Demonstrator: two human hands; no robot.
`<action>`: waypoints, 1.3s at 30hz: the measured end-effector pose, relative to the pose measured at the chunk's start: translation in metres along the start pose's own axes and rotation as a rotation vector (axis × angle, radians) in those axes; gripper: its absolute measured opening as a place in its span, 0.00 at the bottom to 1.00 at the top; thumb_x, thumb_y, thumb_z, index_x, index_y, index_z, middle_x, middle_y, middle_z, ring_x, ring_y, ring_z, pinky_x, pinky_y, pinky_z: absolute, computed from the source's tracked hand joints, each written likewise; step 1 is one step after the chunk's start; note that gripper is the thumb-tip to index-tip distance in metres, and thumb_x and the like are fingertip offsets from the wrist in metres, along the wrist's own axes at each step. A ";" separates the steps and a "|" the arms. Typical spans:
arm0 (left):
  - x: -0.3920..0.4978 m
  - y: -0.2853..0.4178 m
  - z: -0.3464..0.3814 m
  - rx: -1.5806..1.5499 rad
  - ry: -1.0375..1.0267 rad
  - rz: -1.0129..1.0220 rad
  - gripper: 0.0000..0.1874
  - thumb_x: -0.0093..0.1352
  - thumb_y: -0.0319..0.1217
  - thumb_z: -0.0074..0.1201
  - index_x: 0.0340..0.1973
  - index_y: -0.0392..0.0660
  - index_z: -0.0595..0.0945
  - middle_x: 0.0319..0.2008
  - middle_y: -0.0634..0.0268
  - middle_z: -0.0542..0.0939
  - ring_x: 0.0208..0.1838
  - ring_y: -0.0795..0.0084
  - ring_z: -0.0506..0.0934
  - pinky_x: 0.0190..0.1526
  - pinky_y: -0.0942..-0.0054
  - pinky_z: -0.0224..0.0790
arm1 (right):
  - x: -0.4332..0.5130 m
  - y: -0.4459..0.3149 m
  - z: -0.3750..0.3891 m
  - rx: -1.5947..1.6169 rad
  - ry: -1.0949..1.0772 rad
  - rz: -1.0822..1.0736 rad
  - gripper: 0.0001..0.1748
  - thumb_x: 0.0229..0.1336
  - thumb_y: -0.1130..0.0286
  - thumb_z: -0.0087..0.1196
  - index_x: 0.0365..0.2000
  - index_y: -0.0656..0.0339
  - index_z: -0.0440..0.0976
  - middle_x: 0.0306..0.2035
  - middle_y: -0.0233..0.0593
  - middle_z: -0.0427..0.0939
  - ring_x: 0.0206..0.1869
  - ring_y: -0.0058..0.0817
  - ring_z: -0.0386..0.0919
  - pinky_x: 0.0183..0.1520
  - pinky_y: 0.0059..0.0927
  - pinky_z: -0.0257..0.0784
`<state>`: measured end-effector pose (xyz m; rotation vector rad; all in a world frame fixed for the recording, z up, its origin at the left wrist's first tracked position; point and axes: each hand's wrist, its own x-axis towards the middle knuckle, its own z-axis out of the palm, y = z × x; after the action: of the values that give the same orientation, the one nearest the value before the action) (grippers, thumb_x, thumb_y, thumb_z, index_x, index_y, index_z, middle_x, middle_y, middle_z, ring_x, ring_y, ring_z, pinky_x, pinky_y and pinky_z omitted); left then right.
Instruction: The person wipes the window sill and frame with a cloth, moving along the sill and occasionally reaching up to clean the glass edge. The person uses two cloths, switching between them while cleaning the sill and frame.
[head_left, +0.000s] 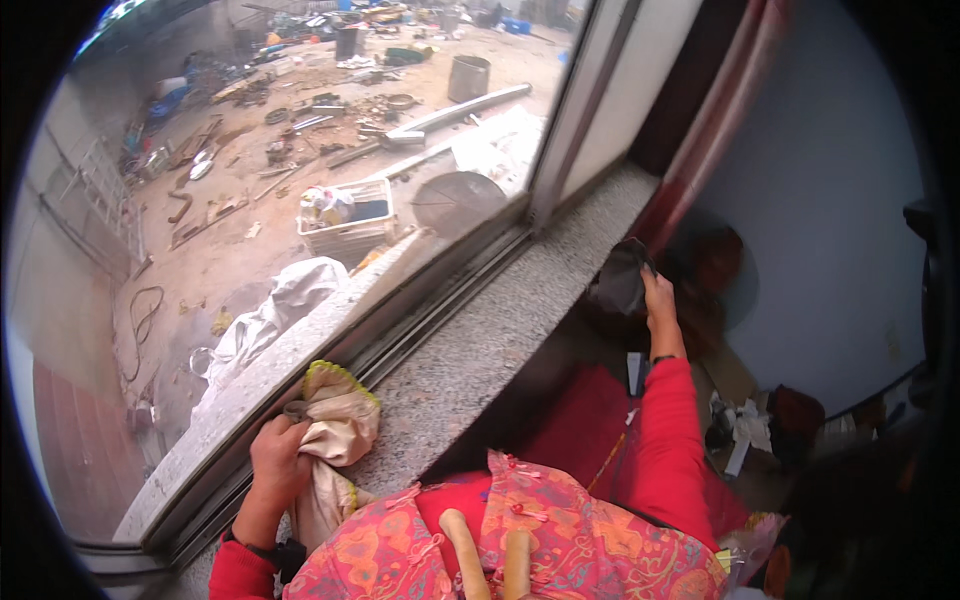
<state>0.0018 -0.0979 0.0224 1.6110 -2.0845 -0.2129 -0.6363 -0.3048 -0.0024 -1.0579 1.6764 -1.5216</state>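
My left hand (279, 454) grips a cream cloth (341, 427) with a yellow-green scalloped edge. The bunched cloth lies over the inner edge of the window track (420, 330) and onto the speckled granite sill (480, 345), and part of it hangs down towards my body. Out to the right, my right hand (660, 296) holds a dark grey, limp item (624, 277), probably a cloth, beside the far end of the sill. My fingers hide part of it, and its exact kind is unclear.
The window frame (551, 150) rises beyond the sill, next to a reddish curtain (705, 135). Through the window show a white plastic crate (349, 236) and a yard of scattered debris. Below right, crumpled papers (742, 427) lie near a pale wall (840, 247).
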 end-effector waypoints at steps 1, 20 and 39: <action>0.002 0.001 0.001 -0.006 -0.008 0.013 0.16 0.52 0.24 0.56 0.37 0.48 0.84 0.28 0.56 0.74 0.35 0.49 0.76 0.36 0.55 0.69 | 0.004 0.015 -0.007 0.056 0.037 0.070 0.26 0.65 0.52 0.54 0.55 0.59 0.75 0.50 0.39 0.79 0.48 0.35 0.78 0.46 0.47 0.77; 0.008 0.011 0.003 -0.026 -0.019 -0.103 0.15 0.51 0.19 0.52 0.34 0.44 0.84 0.25 0.56 0.72 0.32 0.51 0.74 0.34 0.61 0.66 | 0.068 0.123 -0.043 0.121 0.039 0.412 0.41 0.58 0.36 0.54 0.63 0.51 0.65 0.57 0.49 0.72 0.47 0.53 0.76 0.42 0.55 0.79; 0.002 0.004 -0.004 0.023 -0.011 0.013 0.17 0.51 0.26 0.58 0.38 0.48 0.84 0.28 0.58 0.75 0.35 0.51 0.75 0.36 0.55 0.69 | -0.024 -0.167 0.124 0.363 -0.528 -0.239 0.23 0.65 0.49 0.57 0.44 0.59 0.79 0.41 0.34 0.82 0.40 0.26 0.80 0.46 0.37 0.78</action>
<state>0.0003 -0.0985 0.0283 1.6132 -2.1120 -0.1939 -0.4929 -0.3453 0.1444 -1.3411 0.9031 -1.4503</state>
